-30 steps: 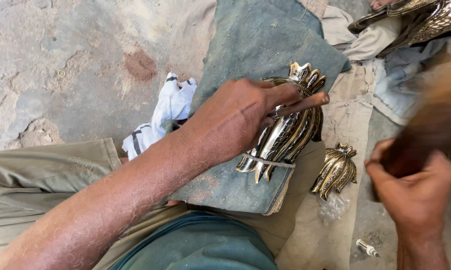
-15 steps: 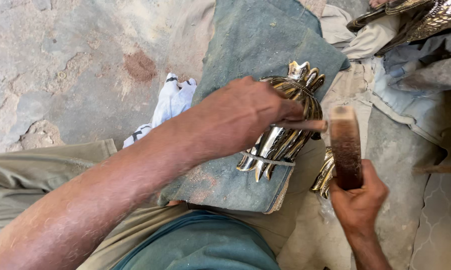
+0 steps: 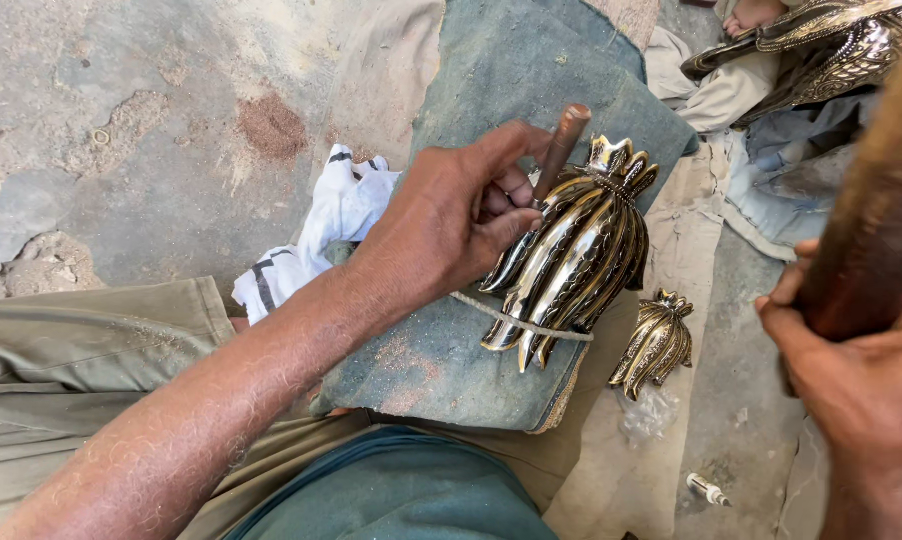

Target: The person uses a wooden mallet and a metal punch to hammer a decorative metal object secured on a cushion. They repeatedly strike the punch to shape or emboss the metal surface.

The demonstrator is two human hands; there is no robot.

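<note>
Landmark: blue-grey pad [image 3: 531, 90] draped over the lap, folded edge toward the body.

Nearest, right of the pad's near corner: right hand [image 3: 856, 390], grip wrapped shut on a wooden mallet [image 3: 876, 215]. Mallet is blurred and sits high, well clear of the pad, nothing between it and the pad's right edge.

Floor below that corner: small metal pin [image 3: 708, 489], loose, and a scrap of clear plastic [image 3: 643, 415]. Just off the pad's right edge lies a small brass leaf piece [image 3: 656, 343] on beige cloth [image 3: 611, 480], apart from the pad.

On the pad, right half: large fluted brass ornament [image 3: 581, 250], crown end pointing away, tail tips at the folded near edge. A string [image 3: 521, 322] crosses its lower part.

Left hand [image 3: 451, 225] rests on the pad just left of the ornament. Grip closed around a rusty punch [image 3: 561, 145]; punch tilted, lower end at the ornament's upper left flank, exact contact point hidden by fingers.

Left of the pad: white rag with black stripes [image 3: 336, 220], touching the pad's left edge. Beyond that, bare cracked concrete floor [image 3: 121, 120], open room.

Past the pad's far right corner: more brass work [image 3: 831, 45] on cloths, crowding that side.
</note>
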